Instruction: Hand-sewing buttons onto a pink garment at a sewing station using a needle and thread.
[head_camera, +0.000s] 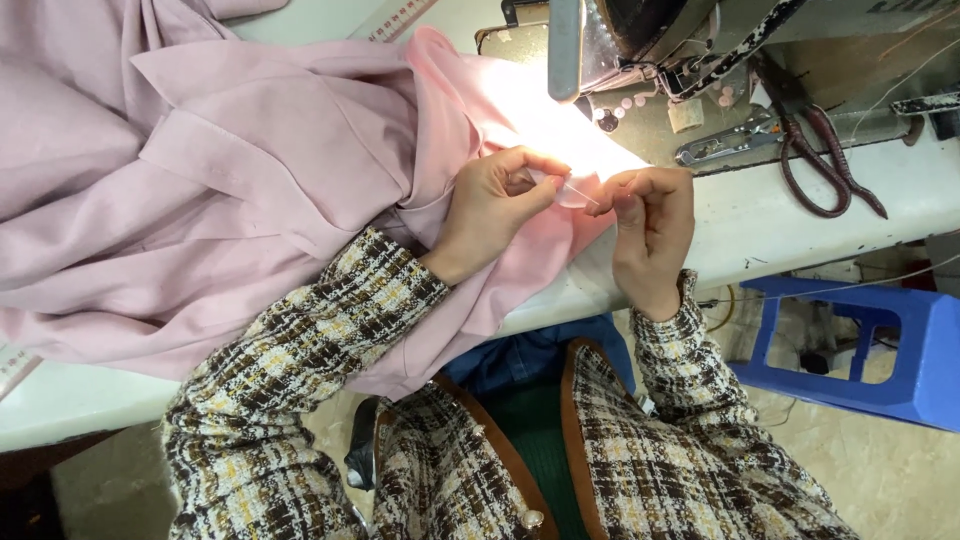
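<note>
pink fabric (300, 170) edge btwn both hands, pinched

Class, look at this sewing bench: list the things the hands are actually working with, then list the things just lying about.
In use: left hand, right hand, pink fabric, thread, sewing machine.
Lying about: scissors, snips, blue stool, buttons.
</note>
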